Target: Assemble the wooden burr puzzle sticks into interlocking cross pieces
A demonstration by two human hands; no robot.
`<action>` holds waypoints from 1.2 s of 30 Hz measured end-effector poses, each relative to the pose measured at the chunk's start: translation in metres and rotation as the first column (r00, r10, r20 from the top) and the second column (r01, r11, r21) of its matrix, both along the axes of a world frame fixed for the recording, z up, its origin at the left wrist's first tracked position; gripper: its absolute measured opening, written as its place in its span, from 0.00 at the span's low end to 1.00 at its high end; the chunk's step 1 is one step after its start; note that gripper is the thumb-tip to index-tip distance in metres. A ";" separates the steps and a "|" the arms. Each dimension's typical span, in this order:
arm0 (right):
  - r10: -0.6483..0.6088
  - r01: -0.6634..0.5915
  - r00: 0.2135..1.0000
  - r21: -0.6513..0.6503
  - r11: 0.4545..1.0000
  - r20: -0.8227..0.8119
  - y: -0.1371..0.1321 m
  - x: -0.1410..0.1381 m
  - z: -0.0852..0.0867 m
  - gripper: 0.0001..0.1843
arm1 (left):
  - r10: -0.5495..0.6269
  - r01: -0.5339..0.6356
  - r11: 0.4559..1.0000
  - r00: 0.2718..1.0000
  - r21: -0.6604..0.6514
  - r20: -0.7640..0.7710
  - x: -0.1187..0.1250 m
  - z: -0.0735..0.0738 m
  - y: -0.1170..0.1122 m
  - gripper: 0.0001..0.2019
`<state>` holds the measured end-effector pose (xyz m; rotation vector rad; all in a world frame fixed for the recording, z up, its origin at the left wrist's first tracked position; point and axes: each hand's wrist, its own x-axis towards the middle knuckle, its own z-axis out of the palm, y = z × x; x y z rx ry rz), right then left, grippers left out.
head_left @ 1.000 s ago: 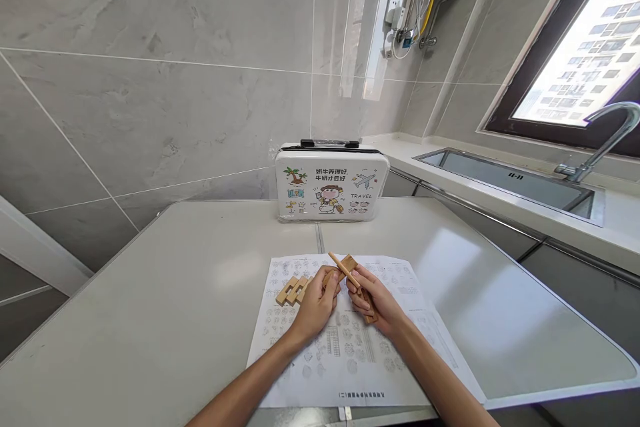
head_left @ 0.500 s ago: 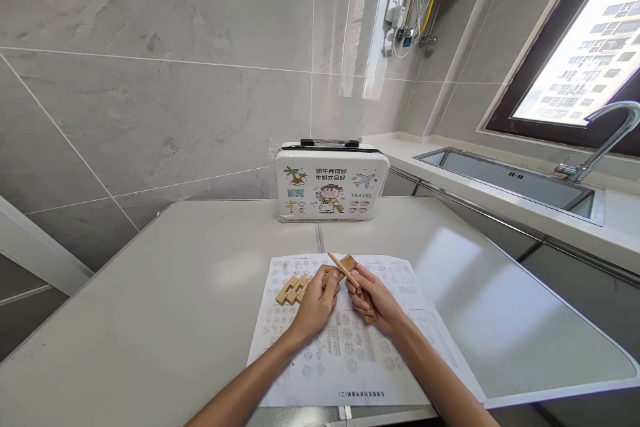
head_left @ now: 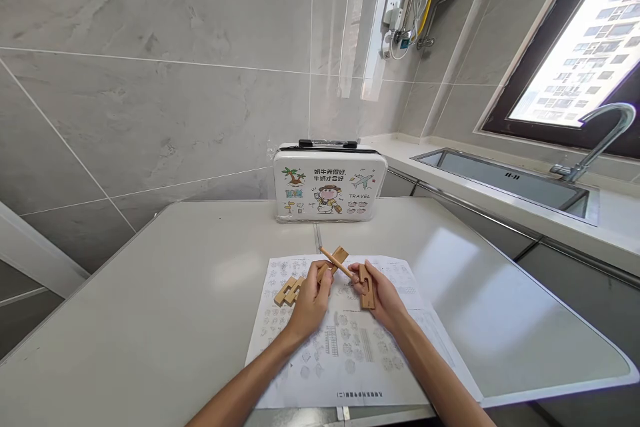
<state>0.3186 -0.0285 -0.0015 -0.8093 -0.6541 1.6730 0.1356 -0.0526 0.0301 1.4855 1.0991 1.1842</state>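
My left hand is closed on a wooden puzzle block, whose far end sticks out beyond the fingers. A thin wooden stick lies slantwise across that block, and its lower end reaches the fingertips of my right hand. Also in my right hand is a notched wooden puzzle block, held nearly upright with its cut-out facing the left. Just left of my left hand, several notched wooden blocks lie side by side on a printed sheet; my hand partly covers them.
The sheet, full of small diagrams, lies on a white table. A white cartoon case stands at the table's back, against the tiled wall. On the right, a counter holds a sink with a curved faucet.
My hands have moved slightly apart. The notched block in my right hand has turned more upright and shows its cut-out; the stick and left-hand block have shifted a little left.
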 end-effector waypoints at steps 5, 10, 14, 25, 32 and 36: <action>-0.089 0.087 0.995 0.032 0.996 0.037 0.001 0.006 -0.005 0.21 | 0.032 -0.028 0.999 0.993 0.037 -0.115 -0.002 -0.004 0.004 0.16; -0.113 0.108 0.992 0.075 0.991 0.058 -0.001 0.008 0.001 0.21 | 0.065 -0.056 0.997 0.980 0.051 -0.188 -0.002 -0.006 0.005 0.14; -0.122 0.117 0.992 0.108 0.987 0.036 -0.004 0.007 0.008 0.21 | 0.105 -0.080 0.991 0.965 0.112 -0.241 -0.003 -0.006 0.004 0.12; 0.030 -0.031 1.000 0.157 0.987 0.009 -0.010 0.002 0.019 0.17 | 0.108 -0.010 0.974 0.900 0.227 -0.422 -0.007 -0.008 0.007 0.08; 0.140 -0.153 0.986 0.159 0.975 0.092 -0.013 -0.002 0.020 0.21 | 0.186 0.049 0.932 0.785 0.359 -0.591 -0.010 -0.017 0.010 0.10; 0.194 -0.216 0.971 0.174 0.961 0.137 -0.015 -0.006 0.021 0.24 | 0.212 0.055 0.916 0.775 0.397 -0.595 -0.010 -0.017 0.009 0.10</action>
